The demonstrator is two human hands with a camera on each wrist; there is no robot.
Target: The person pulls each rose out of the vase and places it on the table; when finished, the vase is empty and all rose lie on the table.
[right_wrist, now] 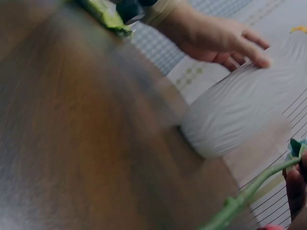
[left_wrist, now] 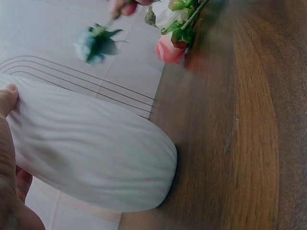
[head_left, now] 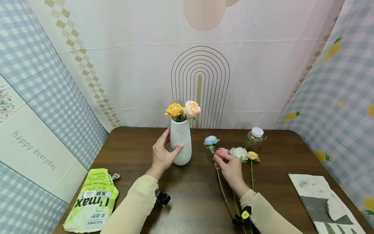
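A white ribbed vase (head_left: 181, 146) stands upright on the table, holding a yellow-orange rose (head_left: 174, 110) and a peach rose (head_left: 192, 109). My left hand (head_left: 163, 156) grips the vase from the left, thumb across its front. To the right, my right hand (head_left: 231, 169) pinches the stem of a light blue rose (head_left: 211, 140) just below the bloom. That blue rose (left_wrist: 96, 45) is raised above the tabletop in the left wrist view, and its green stem (right_wrist: 240, 199) crosses the right wrist view. Close by lie a pink rose (head_left: 222, 151), a white rose (head_left: 239, 153) and a yellow rose (head_left: 253, 156).
A glass jar with a white lid (head_left: 254, 139) stands behind the loose roses. On the left lies a green and white pouch (head_left: 93, 201). A white and grey printed sheet (head_left: 324, 201) lies at the right edge. Patterned cloth (head_left: 140, 81) hangs behind the table.
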